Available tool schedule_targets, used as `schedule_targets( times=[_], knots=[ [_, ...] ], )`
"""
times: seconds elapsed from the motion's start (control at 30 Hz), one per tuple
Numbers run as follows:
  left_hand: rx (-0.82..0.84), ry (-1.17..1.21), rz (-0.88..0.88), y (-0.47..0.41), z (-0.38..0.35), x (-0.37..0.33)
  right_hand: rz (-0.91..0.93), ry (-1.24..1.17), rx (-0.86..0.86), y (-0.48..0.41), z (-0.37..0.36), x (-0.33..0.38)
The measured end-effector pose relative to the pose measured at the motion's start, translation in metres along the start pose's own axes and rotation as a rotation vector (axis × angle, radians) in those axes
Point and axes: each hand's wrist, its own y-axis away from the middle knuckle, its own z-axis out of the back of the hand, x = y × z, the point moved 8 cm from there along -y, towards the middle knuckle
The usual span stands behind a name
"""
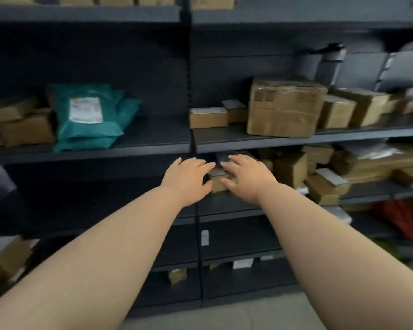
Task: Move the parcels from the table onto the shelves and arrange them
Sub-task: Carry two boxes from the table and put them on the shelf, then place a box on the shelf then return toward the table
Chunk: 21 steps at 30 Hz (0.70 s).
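**Cardboard parcel going onto the dark shelving**

Bare forearms stretch out from the bottom of the view. Left hand (187, 177) and right hand (246, 177) sit on either side of a small brown parcel (218, 183) at the front edge of a shelf (224, 203), fingers spread and loose. Can't tell if they actually grip it, it's blurry. One level up sit a big taped box (284, 107) and, over to the left, teal mailer bags (88, 115).
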Motion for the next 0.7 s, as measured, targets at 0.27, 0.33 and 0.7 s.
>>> schedule_targets(
  times=[0.27, 0.33, 0.7],
  knots=[
    [-0.055, 0.129, -0.396, -0.085, 0.0, -0.243, -0.425, 0.046, 0.054, 0.146, 0.015, -0.233],
    [-0.066, 0.173, -0.477, -0.093, 0.001, -0.301, -0.479, 0.044, 0.042, 0.184, 0.022, -0.274],
    [-0.037, 0.418, -0.812, -0.099, -0.042, -0.519, -0.826, -0.128, -0.118, 0.382, 0.021, -0.422]
  ],
)
